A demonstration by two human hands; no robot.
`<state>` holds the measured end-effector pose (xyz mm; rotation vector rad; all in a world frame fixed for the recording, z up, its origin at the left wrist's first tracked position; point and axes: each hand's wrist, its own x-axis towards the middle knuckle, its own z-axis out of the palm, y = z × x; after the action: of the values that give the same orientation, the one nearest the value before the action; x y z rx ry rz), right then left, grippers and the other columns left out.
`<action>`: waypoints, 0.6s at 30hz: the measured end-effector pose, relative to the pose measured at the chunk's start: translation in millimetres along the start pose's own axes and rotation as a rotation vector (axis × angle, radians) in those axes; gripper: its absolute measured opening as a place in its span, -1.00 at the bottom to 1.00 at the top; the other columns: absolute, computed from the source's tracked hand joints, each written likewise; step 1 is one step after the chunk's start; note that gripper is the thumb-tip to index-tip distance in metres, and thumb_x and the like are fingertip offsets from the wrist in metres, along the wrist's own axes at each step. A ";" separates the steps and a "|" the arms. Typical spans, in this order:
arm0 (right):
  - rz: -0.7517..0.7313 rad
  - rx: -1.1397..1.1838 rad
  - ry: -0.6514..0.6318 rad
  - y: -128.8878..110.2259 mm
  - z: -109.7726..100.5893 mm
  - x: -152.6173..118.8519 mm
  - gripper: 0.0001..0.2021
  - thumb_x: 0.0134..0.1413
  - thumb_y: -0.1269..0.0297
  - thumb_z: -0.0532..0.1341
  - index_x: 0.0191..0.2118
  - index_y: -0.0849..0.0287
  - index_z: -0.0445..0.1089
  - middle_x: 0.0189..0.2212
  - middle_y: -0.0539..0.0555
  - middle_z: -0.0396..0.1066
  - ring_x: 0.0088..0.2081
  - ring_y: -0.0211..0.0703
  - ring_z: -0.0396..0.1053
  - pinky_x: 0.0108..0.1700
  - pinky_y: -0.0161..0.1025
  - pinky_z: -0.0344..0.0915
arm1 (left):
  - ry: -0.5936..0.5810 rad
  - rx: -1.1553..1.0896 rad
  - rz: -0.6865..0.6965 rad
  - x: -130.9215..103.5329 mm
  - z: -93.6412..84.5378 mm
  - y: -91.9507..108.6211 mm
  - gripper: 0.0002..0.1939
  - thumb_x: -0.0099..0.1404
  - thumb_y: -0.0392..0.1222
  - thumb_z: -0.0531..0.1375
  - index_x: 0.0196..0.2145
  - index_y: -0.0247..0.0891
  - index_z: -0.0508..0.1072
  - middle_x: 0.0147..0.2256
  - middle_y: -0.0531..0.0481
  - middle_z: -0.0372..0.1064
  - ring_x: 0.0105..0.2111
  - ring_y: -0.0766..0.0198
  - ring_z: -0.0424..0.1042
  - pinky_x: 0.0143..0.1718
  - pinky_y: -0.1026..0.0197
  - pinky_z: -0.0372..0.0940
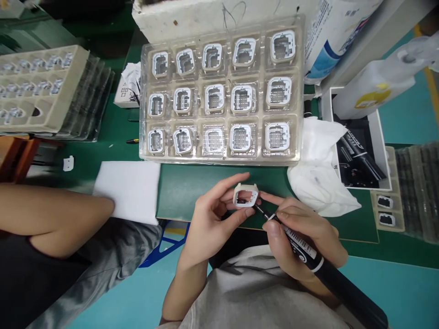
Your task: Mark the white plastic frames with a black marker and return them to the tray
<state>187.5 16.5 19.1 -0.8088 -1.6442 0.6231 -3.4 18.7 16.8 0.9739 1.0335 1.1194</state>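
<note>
Scene lit evenly by cool, diffuse light, small glints scattered across the plastic tray [219, 161], the white cloth [126, 189] washed nearly textureless, upper left corner sunk in shadow, the white bottle [373, 91] stretched by wide-angle distortion, label print on the black pen-shaped tool [343, 279] slightly softened.

A green table [185, 187] bears a clear tray [219, 161] and white cloth [126, 189]
</note>
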 end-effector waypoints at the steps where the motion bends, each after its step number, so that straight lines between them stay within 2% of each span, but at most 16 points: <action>1: 0.006 0.004 -0.001 -0.8 -1.8 0.0 -0.57 0.23 0.77 0.35 0.07 0.17 0.47 -0.34 -0.01 0.58 -0.42 -0.16 0.52 0.14 0.28 0.84 | 0.003 -0.022 -0.010 0.4 0.2 0.7 -0.49 0.44 -0.38 0.52 0.28 -0.12 0.67 -0.02 -0.08 0.81 -0.02 0.13 0.82 0.06 0.24 0.70; 3: 0.040 -0.002 -0.023 -2.8 -5.7 0.2 -0.61 0.25 0.74 0.35 0.01 0.11 0.48 -0.35 -0.05 0.58 -0.42 -0.17 0.50 0.16 0.28 0.83 | 0.015 -0.065 -0.024 1.6 0.6 1.9 -0.56 0.39 -0.37 0.56 0.18 -0.18 0.71 -0.04 -0.10 0.81 -0.05 0.10 0.83 0.03 0.21 0.72; 8: 0.114 -0.060 -0.186 -5.6 -13.7 1.1 -0.75 0.38 0.66 0.31 -0.19 0.11 0.51 -0.41 -0.03 0.56 -0.41 -0.16 0.51 0.23 0.27 0.80 | 0.090 -0.085 -0.071 7.0 3.0 5.2 -0.70 0.24 -0.33 0.67 -0.10 -0.23 0.77 -0.21 -0.04 0.80 -0.14 0.09 0.84 -0.04 0.24 0.73; 12: 0.097 -0.045 -0.135 -3.0 -13.0 -1.7 -0.76 0.35 0.65 0.32 -0.20 0.11 0.50 -0.42 -0.03 0.55 -0.42 -0.14 0.53 0.20 0.28 0.81 | 0.095 -0.053 -0.104 9.5 7.8 6.5 -0.72 0.18 -0.28 0.70 -0.17 -0.23 0.81 -0.28 -0.03 0.79 -0.25 0.12 0.82 -0.16 0.26 0.72; 15: 0.077 -0.001 -0.050 0.0 -10.4 -6.0 -0.74 0.32 0.65 0.34 -0.18 0.09 0.47 -0.40 -0.03 0.59 -0.43 -0.12 0.54 0.16 0.31 0.82 | 0.055 -0.037 -0.134 9.4 11.3 5.2 -0.86 0.32 -0.20 0.63 -0.18 -0.23 0.84 -0.26 -0.07 0.80 -0.35 0.19 0.76 -0.26 0.25 0.71; 18: 0.046 0.017 0.020 2.0 -7.5 -7.9 -0.70 0.27 0.67 0.36 -0.07 0.09 0.48 -0.36 -0.02 0.62 -0.43 -0.11 0.55 0.15 0.35 0.82 | 0.023 -0.042 -0.155 9.1 13.5 4.2 -0.87 0.45 -0.13 0.56 -0.12 -0.20 0.85 -0.25 -0.08 0.80 -0.35 0.20 0.76 -0.28 0.26 0.70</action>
<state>196.2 11.4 14.4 -0.8406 -1.6036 0.6583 9.8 27.1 22.7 0.8348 1.0814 1.0220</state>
